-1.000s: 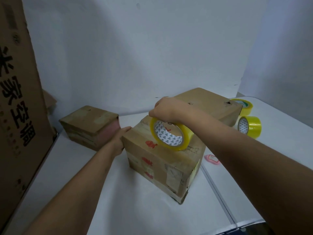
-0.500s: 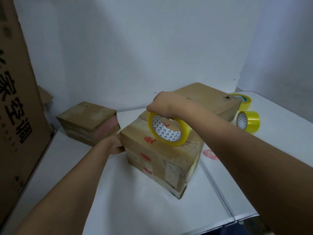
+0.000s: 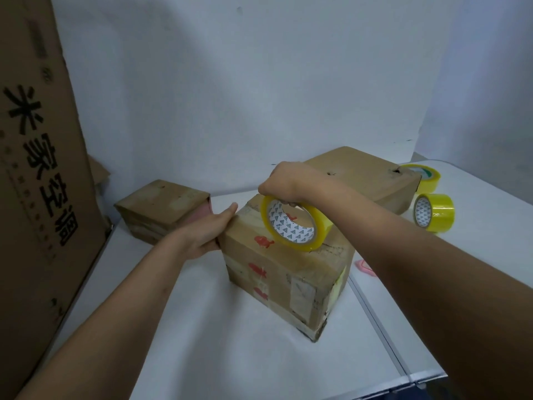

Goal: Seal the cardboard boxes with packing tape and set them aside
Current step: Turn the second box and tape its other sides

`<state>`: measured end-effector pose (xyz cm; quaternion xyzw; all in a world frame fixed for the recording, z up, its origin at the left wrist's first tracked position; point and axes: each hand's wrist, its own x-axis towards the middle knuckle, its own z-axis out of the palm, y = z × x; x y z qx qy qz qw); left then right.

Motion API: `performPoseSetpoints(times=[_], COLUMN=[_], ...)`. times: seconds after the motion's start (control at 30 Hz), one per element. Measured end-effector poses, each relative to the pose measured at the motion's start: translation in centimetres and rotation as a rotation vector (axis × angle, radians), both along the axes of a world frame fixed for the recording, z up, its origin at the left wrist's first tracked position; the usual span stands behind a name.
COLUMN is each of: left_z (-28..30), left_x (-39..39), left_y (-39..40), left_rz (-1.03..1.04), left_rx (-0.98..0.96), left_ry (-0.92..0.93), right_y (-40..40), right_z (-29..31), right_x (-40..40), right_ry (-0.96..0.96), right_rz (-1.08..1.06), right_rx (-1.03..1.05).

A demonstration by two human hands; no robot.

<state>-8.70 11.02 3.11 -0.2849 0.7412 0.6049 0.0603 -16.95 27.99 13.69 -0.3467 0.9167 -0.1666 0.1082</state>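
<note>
- The box (image 3: 284,264), worn brown with red marks and old labels, is sitting mid-frame on the white surface (image 3: 202,327).
- The right hand (image 3: 284,183) is gripping a yellow tape roll (image 3: 291,223) standing on the box top; its fingers are curling through the core.
- The left hand (image 3: 206,235) is pressing flat against the box's left side, fingers straight and together.
- The right fingertips are hiding behind the roll.

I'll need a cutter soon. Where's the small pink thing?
In the head view, the small pink thing lies on the white table, right of the front box, partly hidden by the right forearm.
</note>
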Motion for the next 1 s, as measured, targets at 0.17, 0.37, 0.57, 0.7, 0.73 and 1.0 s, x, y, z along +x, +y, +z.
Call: performPoseSetpoints(times=[0.17,0.37,0.57,0.7,0.73,1.0], left_z=[-0.2,-0.4,1.1,2.6,2.7,0.4], left_x=[0.1,-0.2,2.0,5.2,5.5,4.9], left_y=[0.1,0.5,3.3,10.2,11.8,12.9], left_rz=[-0.011,0.037,0.007,-0.138,-0.196,-0.362], left_rx=[-0.02,-0.121,-1.078,-1.273,-1.215,-1.14], left_ry=[-0.039,0.001,0.227,0.115,0.039,-0.185], right_y=[0.2,0.4,1.0,0.8,0.9,7.1], right_z=[-0.3,-0.1,0.9,0.9,1.1,0.9], right_x=[-0.2,-0.4,0.4,0.4,0.3,-1.4], right_ry=[-0.007,-0.004,0.003,-0.171,-0.256,-0.595], right_rz=[-0.004,0.008,0.052,-0.07,-0.076,-0.004], right_rx=[-0.017,-0.02,0.027,-0.074,-0.116,-0.201])
